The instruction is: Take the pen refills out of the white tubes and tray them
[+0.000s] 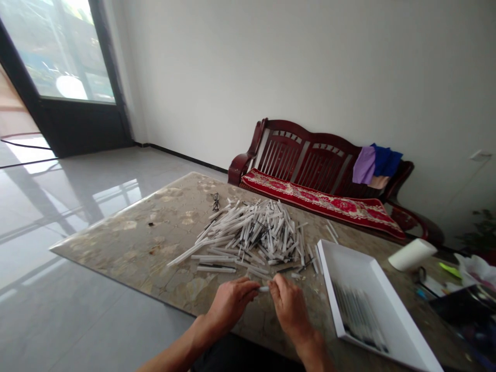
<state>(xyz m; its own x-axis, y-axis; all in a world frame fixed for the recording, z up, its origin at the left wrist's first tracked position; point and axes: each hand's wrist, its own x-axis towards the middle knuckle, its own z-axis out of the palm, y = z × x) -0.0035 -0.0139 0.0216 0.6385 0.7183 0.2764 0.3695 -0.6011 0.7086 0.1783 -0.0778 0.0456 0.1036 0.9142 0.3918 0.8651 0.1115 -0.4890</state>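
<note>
Head: perhaps eyeglasses (pixel 216 202) beside pile (pixel 267 230); roll (pixel 411 255) rightward.

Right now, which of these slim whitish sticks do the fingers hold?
The slim whitish stick between left hand and right hand; the heaped sticks lie beyond, untouched.

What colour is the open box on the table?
The open box is white, showing best in the head view.

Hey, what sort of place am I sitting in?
Probably a living room in a home, though one view can't confirm it. A carved wooden bench stands by the plain wall, with a red floral mat along its seat and cloths draped over its back.
</note>
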